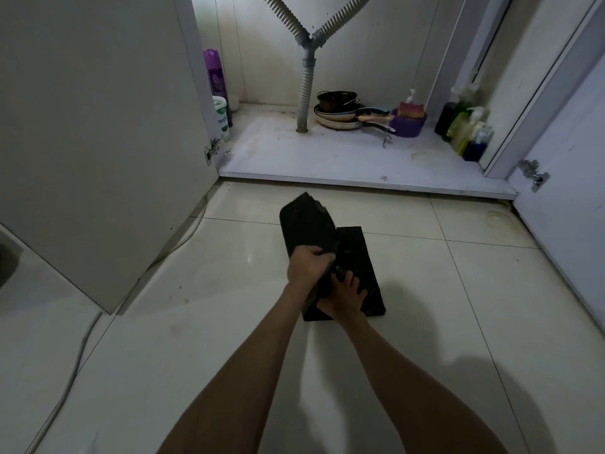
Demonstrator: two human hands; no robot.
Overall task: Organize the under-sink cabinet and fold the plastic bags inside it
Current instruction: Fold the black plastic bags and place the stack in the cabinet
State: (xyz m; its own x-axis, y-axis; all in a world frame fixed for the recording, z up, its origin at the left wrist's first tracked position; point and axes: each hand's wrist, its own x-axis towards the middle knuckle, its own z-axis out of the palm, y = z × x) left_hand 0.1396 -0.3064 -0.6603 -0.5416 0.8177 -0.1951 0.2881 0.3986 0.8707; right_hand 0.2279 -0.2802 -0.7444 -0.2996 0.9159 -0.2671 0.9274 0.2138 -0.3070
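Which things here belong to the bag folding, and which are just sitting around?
In use: black bag gripped by left hand; folded bag pile under right hand.
Idle: stacked pans, purple bowl, soap bottles, purple spray can.

- Single head view, wide-angle, looks forward and down from low before the open cabinet (327, 155).
- Both forearms enter from the bottom edge; left hand (307, 263), right hand (343, 298) and bag (307, 224) sit mid-frame, near the lens.
- Tiles (212, 322) fill the lower half; the cabinet's inside spans the top, farther off.
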